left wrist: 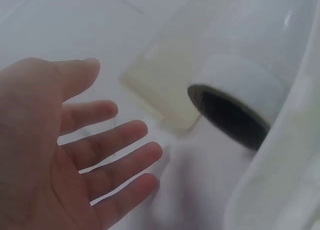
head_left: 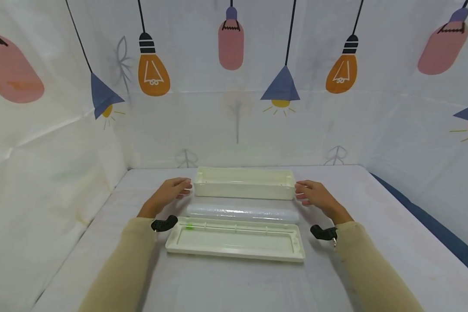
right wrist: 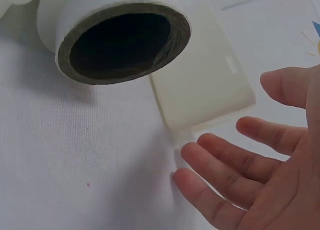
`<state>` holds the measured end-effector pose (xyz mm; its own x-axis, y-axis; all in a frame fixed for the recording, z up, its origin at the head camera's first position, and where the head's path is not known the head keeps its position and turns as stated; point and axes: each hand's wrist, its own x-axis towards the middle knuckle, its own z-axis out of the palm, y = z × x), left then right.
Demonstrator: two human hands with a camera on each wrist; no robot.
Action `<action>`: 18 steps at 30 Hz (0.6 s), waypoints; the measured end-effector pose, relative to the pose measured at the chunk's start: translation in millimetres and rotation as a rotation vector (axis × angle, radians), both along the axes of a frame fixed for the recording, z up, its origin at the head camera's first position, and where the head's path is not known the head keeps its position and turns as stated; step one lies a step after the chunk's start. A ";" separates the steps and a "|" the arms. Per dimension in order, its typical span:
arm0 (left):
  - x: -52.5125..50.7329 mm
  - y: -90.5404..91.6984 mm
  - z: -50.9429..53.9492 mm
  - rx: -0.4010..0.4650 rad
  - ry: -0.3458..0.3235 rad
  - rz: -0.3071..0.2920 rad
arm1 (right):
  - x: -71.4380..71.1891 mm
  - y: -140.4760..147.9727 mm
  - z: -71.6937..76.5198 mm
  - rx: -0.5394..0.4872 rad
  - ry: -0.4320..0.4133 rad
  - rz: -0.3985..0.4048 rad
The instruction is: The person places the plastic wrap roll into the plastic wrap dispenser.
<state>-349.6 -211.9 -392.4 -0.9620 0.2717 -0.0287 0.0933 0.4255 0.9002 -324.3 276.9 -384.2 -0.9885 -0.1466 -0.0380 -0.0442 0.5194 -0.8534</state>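
Observation:
A cream rectangular plastic box (head_left: 243, 190) stands at the back of the table, its open side up. My left hand (head_left: 174, 190) is just off its left end, fingers spread and holding nothing. At the box's right end my right hand (head_left: 313, 193) is held the same way, very close to the wall. In front of the box lies a roll of clear plastic film (head_left: 242, 213); its hollow core shows in both wrist views, as with the roll end (right wrist: 120, 45) near my right fingers. Nearest me lies the long cream lid (head_left: 234, 242), inner side up.
A white cloth covers the table (head_left: 234, 286). Behind it hangs a white sheet (head_left: 179, 125) printed with lamps and bulbs, which also closes in both sides. A dark blue strip (head_left: 433, 221) runs along the right edge of the table.

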 end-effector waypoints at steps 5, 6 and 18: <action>-6.1 6.4 -5.7 0.099 -0.052 0.028 | -1.2 -4.1 -1.9 -0.016 -0.017 -0.008; -7.2 7.7 -6.5 0.111 -0.057 0.032 | -1.7 -4.4 -2.4 -0.020 -0.019 -0.006; -13.0 16.2 -6.8 0.105 -0.050 0.028 | -6.2 -6.2 -4.2 -0.004 -0.015 -0.019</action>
